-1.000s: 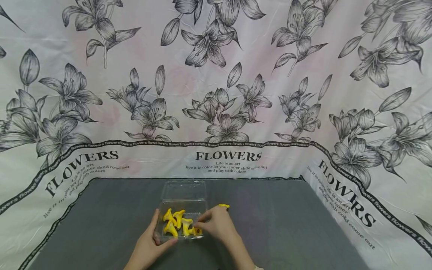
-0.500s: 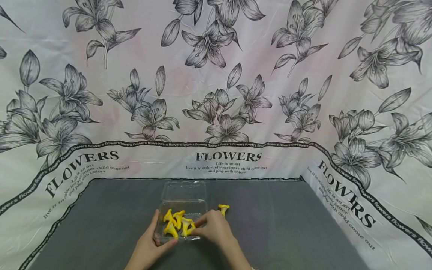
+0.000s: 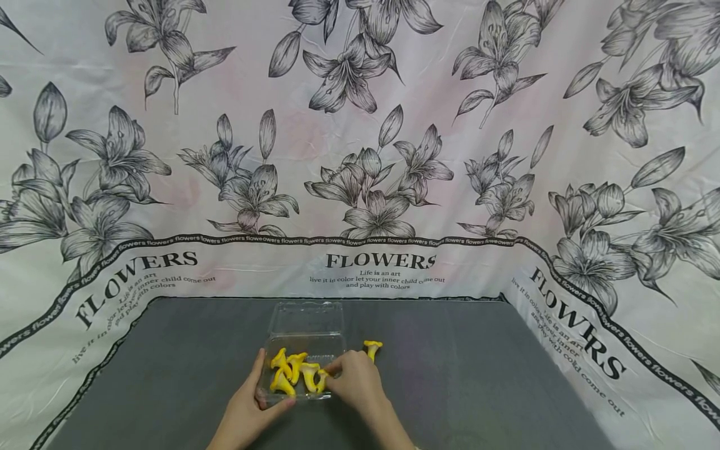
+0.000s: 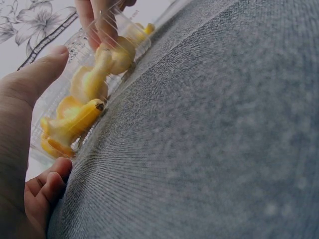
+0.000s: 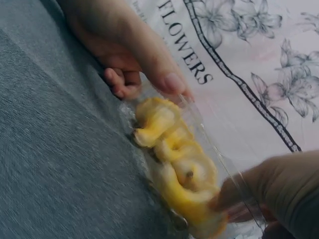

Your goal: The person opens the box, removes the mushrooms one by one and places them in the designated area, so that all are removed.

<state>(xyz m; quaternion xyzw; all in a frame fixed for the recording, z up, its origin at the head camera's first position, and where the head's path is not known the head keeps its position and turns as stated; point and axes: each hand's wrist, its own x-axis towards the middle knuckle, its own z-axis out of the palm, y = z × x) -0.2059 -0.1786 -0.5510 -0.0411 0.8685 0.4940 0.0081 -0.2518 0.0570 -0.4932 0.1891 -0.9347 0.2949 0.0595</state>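
Observation:
A clear plastic clamshell box [image 3: 306,342], lid raised at the back, holds several yellow trumpet-shaped mushrooms [image 3: 283,382]. My left hand [image 3: 245,400] grips the box's left front corner, thumb along the front and fingers at the side. From the right, my right hand [image 3: 355,380] reaches over the box wall and pinches the rightmost mushroom [image 3: 322,380], which stands roughly upright beside its neighbour. In the left wrist view, the right fingers [image 4: 107,27] come down onto that mushroom [image 4: 122,56]. Part of the box's right side is hidden behind my right hand.
One more yellow mushroom [image 3: 372,350] lies outside the box, just behind my right hand. A grey cloth [image 3: 478,387] covers the table. White fabric [image 3: 382,175] printed with flowers hangs behind and at both sides.
The rightmost mushroom in the box has turned more upright under my right fingers. My right hand shifted slightly, uncovering more of the mushroom outside. My left hand has stayed in place.

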